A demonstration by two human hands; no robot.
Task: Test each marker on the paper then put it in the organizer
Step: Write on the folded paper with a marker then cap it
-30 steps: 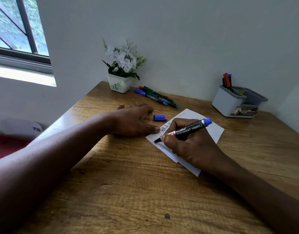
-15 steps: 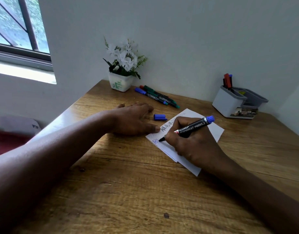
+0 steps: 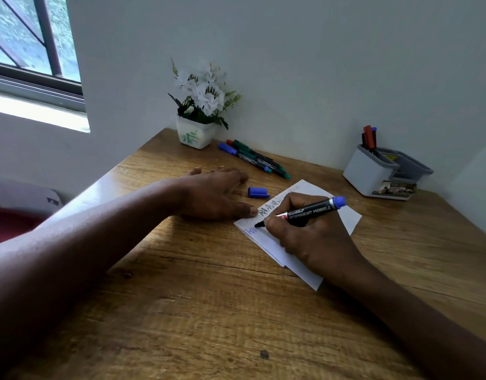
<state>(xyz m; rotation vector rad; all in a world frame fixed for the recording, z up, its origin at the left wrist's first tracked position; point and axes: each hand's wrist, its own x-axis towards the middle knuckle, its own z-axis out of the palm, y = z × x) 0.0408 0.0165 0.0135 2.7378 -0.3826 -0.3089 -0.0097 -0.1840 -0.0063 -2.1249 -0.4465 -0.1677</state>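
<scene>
My right hand (image 3: 310, 237) grips a black marker with a blue end (image 3: 309, 210), its tip touching the white paper (image 3: 346, 215) beside fresh blue strokes. My left hand (image 3: 209, 196) lies flat on the table, fingertips pinning the paper's left edge. The marker's blue cap (image 3: 257, 192) lies loose on the table just past the paper. Several more markers (image 3: 255, 158) lie in a row near the back wall. The white and grey organizer (image 3: 370, 174) stands at the back right with a few markers upright in it.
A white pot of artificial flowers (image 3: 198, 127) stands in the back corner left of the marker row. The wooden table (image 3: 209, 311) meets walls at the back and right. A window is at the upper left; a red item lies beyond the table's left edge.
My right hand has shifted the marker tip slightly along the paper, leaving blue marks near the paper's left corner. My left hand has stayed put.
</scene>
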